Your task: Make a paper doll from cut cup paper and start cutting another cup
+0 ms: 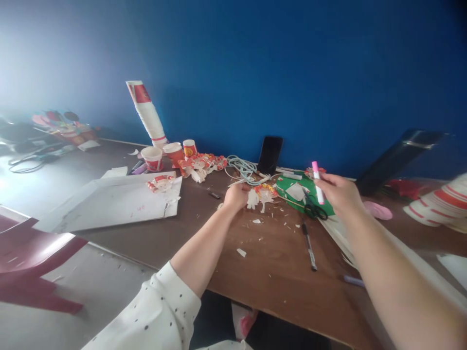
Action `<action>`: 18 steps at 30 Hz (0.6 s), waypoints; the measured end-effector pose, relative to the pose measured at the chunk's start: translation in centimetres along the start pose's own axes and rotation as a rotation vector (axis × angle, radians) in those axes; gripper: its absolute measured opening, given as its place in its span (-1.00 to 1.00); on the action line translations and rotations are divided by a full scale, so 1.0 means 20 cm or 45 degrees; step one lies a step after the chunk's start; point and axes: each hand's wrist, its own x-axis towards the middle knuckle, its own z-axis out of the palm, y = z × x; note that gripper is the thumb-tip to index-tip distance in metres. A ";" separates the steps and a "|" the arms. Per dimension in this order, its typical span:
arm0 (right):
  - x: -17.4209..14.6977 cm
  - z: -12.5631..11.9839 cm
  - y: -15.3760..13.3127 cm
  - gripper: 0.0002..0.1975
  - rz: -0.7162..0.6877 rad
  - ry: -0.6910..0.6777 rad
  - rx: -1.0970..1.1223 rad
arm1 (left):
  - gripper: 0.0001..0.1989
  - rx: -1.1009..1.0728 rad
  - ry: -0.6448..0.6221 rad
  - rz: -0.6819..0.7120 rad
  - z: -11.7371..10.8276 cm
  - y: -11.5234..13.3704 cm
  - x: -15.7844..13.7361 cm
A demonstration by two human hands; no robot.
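In my right hand [337,192] a white marker with pink ends [317,183] is held upright over a green round mat [288,187]. My left hand [237,195] is closed at the left edge of a white paper cutout with red and yellow trim [266,191]; its fingertips are partly hidden. Black-handled scissors [314,210] rest at the mat's front edge. A black pen [309,247] lies on the brown table [270,277] in front of them, among white paper scraps. Behind the cutout, a dark phone [270,154] leans against the wall.
Paper cups [152,159] and more red-trimmed cutouts [202,165] stand or lie at back left. A white board [124,201] lies at left, near a tall stack of cups [148,114]. Coiled pale cable [242,167] sits by the phone. Another cup stack [441,201] is at right.
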 end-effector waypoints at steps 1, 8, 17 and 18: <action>-0.04 0.01 -0.04 -0.60 0.060 -0.002 0.121 | -0.72 0.014 -0.025 -0.018 0.00 0.00 0.00; -0.27 0.03 -0.36 -0.41 0.222 -0.113 0.678 | -0.79 0.053 -0.170 -0.026 -0.03 0.00 -0.07; -0.50 0.16 -0.37 -0.50 0.149 -0.414 0.693 | -0.69 0.344 -0.027 0.187 -0.04 -0.01 -0.22; -0.52 0.17 -0.35 -0.53 0.166 -0.416 0.670 | -0.69 0.365 0.011 0.251 -0.05 -0.01 -0.23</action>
